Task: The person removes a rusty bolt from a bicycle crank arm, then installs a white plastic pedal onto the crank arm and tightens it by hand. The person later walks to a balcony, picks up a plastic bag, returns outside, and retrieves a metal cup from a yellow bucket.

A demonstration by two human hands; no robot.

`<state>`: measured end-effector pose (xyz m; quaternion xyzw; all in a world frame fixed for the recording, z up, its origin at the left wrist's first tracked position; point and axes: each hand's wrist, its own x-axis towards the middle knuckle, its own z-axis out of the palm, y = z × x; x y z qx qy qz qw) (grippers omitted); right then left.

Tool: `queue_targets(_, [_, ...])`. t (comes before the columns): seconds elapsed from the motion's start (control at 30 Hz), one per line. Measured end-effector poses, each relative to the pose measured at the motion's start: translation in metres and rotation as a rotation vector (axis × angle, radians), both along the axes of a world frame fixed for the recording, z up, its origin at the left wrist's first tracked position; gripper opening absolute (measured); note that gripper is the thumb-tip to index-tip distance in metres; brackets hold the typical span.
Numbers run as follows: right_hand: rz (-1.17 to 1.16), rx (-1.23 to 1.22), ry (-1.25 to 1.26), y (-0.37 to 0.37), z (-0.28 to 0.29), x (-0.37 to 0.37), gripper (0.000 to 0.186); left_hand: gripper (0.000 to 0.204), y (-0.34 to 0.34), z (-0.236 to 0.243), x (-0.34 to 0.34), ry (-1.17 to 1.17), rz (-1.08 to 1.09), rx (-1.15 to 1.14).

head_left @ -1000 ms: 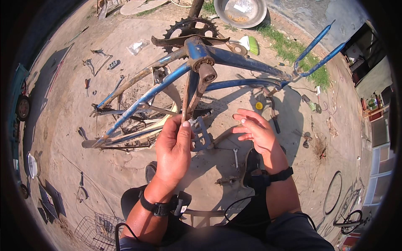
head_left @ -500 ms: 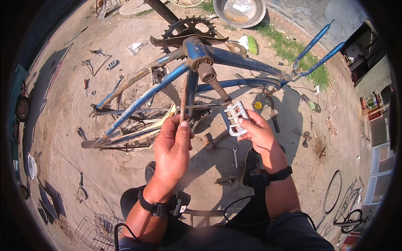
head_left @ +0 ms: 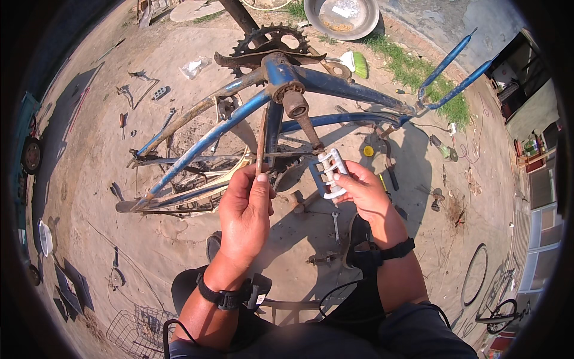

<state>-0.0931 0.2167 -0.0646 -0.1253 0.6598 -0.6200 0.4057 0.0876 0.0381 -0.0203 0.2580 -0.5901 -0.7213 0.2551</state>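
The blue, rusty bicycle frame (head_left: pixel 230 122) lies upside down in front of me. From its bottom bracket a rusty crank arm (head_left: pixel 308 128) slants down toward me. At that arm's end is a grey-white pedal (head_left: pixel 330 172), its cage turned broad side up. My right hand (head_left: pixel 366 192) is closed on the pedal's right side, thumb on top. My left hand (head_left: pixel 246 206) is closed round a narrow, rusty flat bar (head_left: pixel 262 140) that points up, left of the crank; its lower end is hidden in the fist. On the far side sits the toothed chainring (head_left: pixel 272 40).
A wrench (head_left: pixel 336 227) and a hammer (head_left: pixel 299 202) lie on the concrete between me and the frame. A yellow cap (head_left: pixel 368 151) is right of the pedal. Scattered tools are at the left. A metal basin (head_left: pixel 342 21) stands at the back; a wire basket (head_left: pixel 140 330) lies near left.
The pedal has turned on the crank's end, so its open cage now shows broad side up, and my right hand has shifted slightly with it. My left hand stays in place.
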Motion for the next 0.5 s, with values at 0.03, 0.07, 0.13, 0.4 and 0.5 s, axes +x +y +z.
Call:
queue_targets(0.03, [0.001, 0.004, 0.001, -0.0008, 0.0007, 0.0007, 0.033, 0.022, -0.0001, -0.0004, 0.0000, 0.000, 0.000, 0.001])
queue_targets(0.07, [0.007, 0.007, -0.004, -0.0015, 0.0013, 0.0014, 0.033, 0.023, -0.0003, -0.0007, 0.0001, -0.001, 0.000, 0.001])
queue_targets(0.13, [0.019, 0.011, -0.013, -0.0028, 0.0026, 0.0029, 0.033, 0.023, -0.0007, -0.0008, 0.0006, -0.006, 0.004, -0.003])
queue_targets(0.4, [0.022, 0.020, -0.017, -0.0055, 0.0068, 0.0070, 0.026, 0.022, -0.0018, 0.0004, 0.0004, -0.015, 0.007, -0.014])
queue_targets(0.5, [0.030, 0.019, -0.018, -0.0053, 0.0063, 0.0062, 0.026, 0.021, -0.0024, 0.0002, 0.0004, -0.019, 0.010, -0.015])
